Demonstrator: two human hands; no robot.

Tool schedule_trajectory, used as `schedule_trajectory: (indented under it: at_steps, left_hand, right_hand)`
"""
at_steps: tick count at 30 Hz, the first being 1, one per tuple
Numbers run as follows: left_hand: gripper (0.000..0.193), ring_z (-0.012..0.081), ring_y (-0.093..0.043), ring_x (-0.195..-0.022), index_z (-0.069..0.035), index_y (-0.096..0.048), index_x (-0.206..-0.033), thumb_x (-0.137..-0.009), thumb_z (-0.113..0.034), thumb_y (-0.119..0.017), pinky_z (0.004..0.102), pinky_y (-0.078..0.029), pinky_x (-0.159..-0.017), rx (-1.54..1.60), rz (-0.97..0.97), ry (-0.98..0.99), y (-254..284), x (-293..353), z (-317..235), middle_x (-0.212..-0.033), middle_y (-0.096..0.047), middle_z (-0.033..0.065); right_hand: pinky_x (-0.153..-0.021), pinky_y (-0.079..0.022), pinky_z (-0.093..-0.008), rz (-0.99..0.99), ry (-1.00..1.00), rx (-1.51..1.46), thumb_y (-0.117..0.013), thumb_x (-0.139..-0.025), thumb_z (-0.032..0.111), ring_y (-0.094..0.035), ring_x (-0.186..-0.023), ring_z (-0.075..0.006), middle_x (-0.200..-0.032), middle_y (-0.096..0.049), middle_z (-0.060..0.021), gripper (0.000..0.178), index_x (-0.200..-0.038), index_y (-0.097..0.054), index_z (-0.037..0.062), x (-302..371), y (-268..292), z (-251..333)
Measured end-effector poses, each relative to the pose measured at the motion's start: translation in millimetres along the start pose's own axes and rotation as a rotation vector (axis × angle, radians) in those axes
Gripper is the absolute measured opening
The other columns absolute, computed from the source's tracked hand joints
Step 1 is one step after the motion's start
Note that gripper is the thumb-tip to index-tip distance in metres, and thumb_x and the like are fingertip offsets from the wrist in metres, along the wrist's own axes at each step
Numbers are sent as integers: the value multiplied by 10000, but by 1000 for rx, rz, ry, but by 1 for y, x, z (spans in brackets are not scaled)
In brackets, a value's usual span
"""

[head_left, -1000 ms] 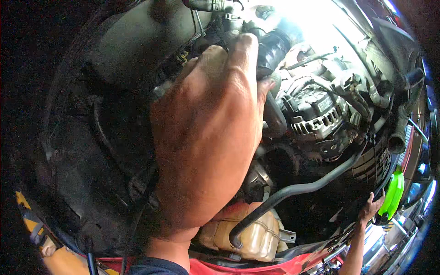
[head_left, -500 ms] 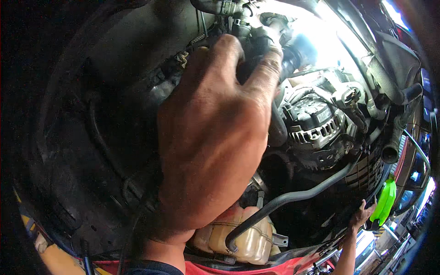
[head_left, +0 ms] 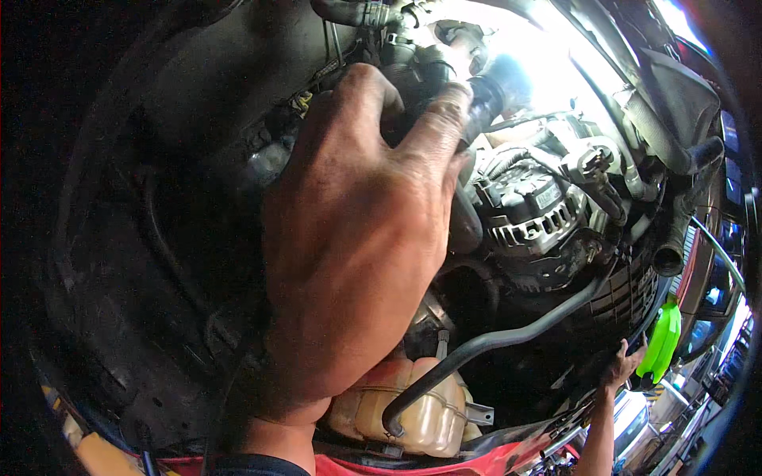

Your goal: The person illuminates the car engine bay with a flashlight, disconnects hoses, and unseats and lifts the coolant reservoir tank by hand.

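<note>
Deep in an engine bay, my left hand (head_left: 357, 214) is seen from the back, fingers bent around a dark hose (head_left: 415, 75) among pipes and clamps; the fingertips and the part they press on are hidden. Beside the index finger lies a black ribbed coupling (head_left: 486, 97). My right hand (head_left: 623, 366) is farther off at the lower right, at the front edge of the bay, thumb and a finger raised and apart. Next to it is a bright green elongated object (head_left: 661, 341) with a dark end; I cannot tell whether the hand touches it.
An alternator (head_left: 532, 210) sits right of my left hand. A yellowed coolant tank (head_left: 429, 404) with a grey hose (head_left: 492, 341) lies below, by the red body edge (head_left: 349, 464). An open-ended hose (head_left: 669, 258) juts out at right. A glaring light washes out the upper right.
The whole view has shifted slightly, so everything sits a little farther left. My left hand keeps its bent-finger grip among the hoses, and my right hand stays at the front edge.
</note>
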State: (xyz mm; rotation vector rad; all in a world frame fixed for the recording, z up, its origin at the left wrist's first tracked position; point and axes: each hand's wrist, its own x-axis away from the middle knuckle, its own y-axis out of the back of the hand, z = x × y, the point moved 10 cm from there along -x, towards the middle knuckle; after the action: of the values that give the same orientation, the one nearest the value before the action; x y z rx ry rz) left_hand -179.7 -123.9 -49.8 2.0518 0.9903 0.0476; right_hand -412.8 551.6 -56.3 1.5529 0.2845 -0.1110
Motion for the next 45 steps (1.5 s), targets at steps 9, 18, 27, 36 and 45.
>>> schedule_trajectory:
  at_steps: [9,18,27,36,45]
  left_hand:
    - [468,282,-662,-907,-143,-787,-1297,-838,-100,-866,400,-539,-810,61,3,22,1,-2,-1,-994,-640,101]
    - [480,255,-669,-920,-147,-787,-1311,-843,-79,-868,382,-549,-824,36,19,-7,-1,-3,0,-1012,-658,83]
    - [487,256,-665,-915,-158,-781,-1327,-852,-88,-865,388,-546,-828,-4,22,-17,-1,-3,-1,-1012,-662,83]
    - [502,244,-632,-914,-153,-767,-1359,-870,-69,-848,379,-529,-841,9,52,3,-4,-4,0,-1009,-630,86]
    - [497,229,-629,-952,-150,-757,-1380,-895,-68,-831,357,-524,-868,-44,79,-40,-5,-5,0,-1038,-630,89]
  right_hand:
    - [-1266,-278,-476,-40,5,47,-707,-974,162,-464,-1453,-390,-1520,-534,-236,604,-1530,-526,10,0,0,1]
    - [-1269,-280,-482,-22,-9,27,-700,-979,168,-456,-1464,-412,-1541,-520,-257,616,-1535,-501,-8,2,1,5]
    - [-1261,-290,-485,-11,-32,39,-699,-992,222,-447,-1464,-419,-1530,-513,-269,636,-1532,-489,-39,3,0,3]
    - [-1269,-287,-507,-20,-31,68,-701,-989,233,-443,-1475,-431,-1544,-516,-255,612,-1540,-520,40,5,2,7]
    - [-1286,-264,-507,-18,-62,84,-683,-986,241,-417,-1503,-435,-1553,-511,-254,613,-1541,-520,40,6,3,13]
